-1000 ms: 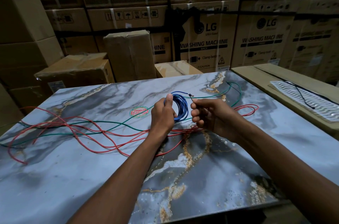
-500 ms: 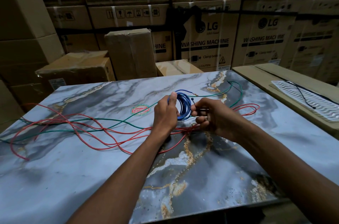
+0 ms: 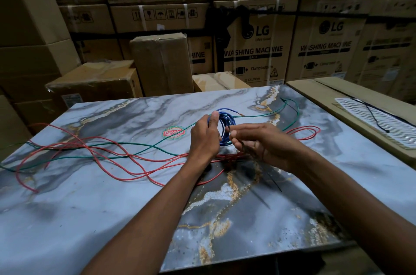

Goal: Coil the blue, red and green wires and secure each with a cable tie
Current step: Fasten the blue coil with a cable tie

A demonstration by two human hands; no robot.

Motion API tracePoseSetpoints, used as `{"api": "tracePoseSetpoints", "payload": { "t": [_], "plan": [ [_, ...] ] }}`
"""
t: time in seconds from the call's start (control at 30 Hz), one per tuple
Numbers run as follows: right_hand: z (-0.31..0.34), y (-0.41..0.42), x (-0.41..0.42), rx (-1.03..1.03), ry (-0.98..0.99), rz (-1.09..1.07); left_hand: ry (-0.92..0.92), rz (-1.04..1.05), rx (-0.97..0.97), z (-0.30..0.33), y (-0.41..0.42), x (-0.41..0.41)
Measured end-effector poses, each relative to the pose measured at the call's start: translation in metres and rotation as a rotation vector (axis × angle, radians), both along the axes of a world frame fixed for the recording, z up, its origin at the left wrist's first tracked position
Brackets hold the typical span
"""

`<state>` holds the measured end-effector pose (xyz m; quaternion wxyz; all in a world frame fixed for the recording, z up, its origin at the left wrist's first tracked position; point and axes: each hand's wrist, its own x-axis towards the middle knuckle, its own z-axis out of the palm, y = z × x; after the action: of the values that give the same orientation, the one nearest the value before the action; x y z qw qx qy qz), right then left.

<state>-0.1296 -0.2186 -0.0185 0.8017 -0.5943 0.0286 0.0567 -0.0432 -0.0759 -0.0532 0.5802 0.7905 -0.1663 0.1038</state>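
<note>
The blue wire [image 3: 226,120] is wound into a small coil, held upright above the marble table [image 3: 112,202]. My left hand [image 3: 204,137] grips the coil's left side, thumb up on top. My right hand [image 3: 258,143] is just right of the coil and pinches a thin black cable tie [image 3: 273,181], whose tail trails down toward the table. The red wire [image 3: 94,157] lies loose in long loops across the left and middle of the table, with one loop at the right. The green wire [image 3: 135,144] runs uncoiled from the left edge to the far right.
A round red-and-green sticker [image 3: 173,132] marks the tabletop near my left hand. A flat carton [image 3: 326,97] with a white wavy panel [image 3: 378,124] and a thin black cord lies at the right. Stacked cardboard boxes [image 3: 258,49] wall in the back and left.
My right hand has shifted slightly down and right of the coil, its fingers now more extended, with the cable tie's tail trailing below it. The left hand keeps its grip on the blue coil.
</note>
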Motion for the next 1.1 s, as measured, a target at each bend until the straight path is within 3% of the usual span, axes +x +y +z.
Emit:
{"api": "tracePoseSetpoints", "payload": {
  "t": [0.27, 0.57, 0.77, 0.87, 1.0, 1.1],
  "plan": [
    [-0.003, -0.001, -0.001, -0.256, -0.096, -0.266, -0.012, -0.029, -0.015, -0.001, -0.002, -0.003],
    [-0.002, 0.009, -0.004, -0.287, -0.056, -0.363, -0.174, -0.057, 0.078, 0.000, -0.005, -0.015],
    [-0.006, 0.012, -0.005, -0.217, -0.073, -0.430, -0.345, -0.108, 0.179, 0.001, -0.007, -0.019],
    [-0.006, 0.009, -0.004, -0.068, -0.069, -0.391, -0.416, -0.108, 0.208, 0.004, -0.006, -0.019],
    [-0.001, 0.006, 0.000, 0.110, -0.004, -0.277, -0.406, -0.067, 0.203, 0.005, -0.002, -0.015],
    [0.004, 0.005, 0.001, 0.086, 0.077, -0.250, -0.420, -0.062, 0.207, 0.005, 0.002, -0.013]
  ]
}}
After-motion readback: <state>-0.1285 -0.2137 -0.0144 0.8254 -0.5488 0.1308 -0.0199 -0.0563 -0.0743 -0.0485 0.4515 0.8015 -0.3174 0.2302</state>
